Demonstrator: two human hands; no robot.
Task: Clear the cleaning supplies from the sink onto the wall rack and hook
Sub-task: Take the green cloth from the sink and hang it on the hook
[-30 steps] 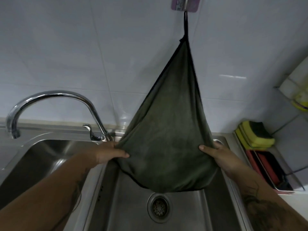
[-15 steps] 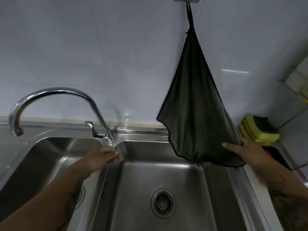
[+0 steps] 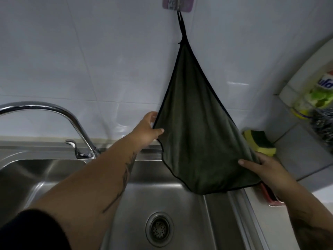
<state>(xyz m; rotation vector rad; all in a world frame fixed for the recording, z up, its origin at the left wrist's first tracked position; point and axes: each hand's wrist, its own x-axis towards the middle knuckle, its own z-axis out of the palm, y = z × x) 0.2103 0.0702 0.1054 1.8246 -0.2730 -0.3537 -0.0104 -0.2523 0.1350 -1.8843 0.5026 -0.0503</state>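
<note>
White-tiled wall point(image 3: 81, 56) above steel sink point(image 3: 162, 192); green cloth point(image 3: 196, 134) hung from hook point(image 3: 177, 5). Left hand point(image 3: 146, 129) pinches its left edge, right hand point(image 3: 266, 170) grips its lower right corner; sponge point(image 3: 259, 142) at sink's right back corner.

The bottle point(image 3: 319, 94) label at the right edge shows blurred, cut-off letters; nothing reads fully.

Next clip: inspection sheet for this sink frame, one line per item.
Surface: steel sink, basins bare apart from the drain.
Job's things: green cloth hangs by its loop from the wall hook; sponge at the wall rack.
Clutter: bottle and scourer on the rack.
Grippers: left hand pinches the cloth's left edge; right hand grips its lower right corner.
Cables: nothing seen.
Surroundings: white tiles, faucet.
</note>
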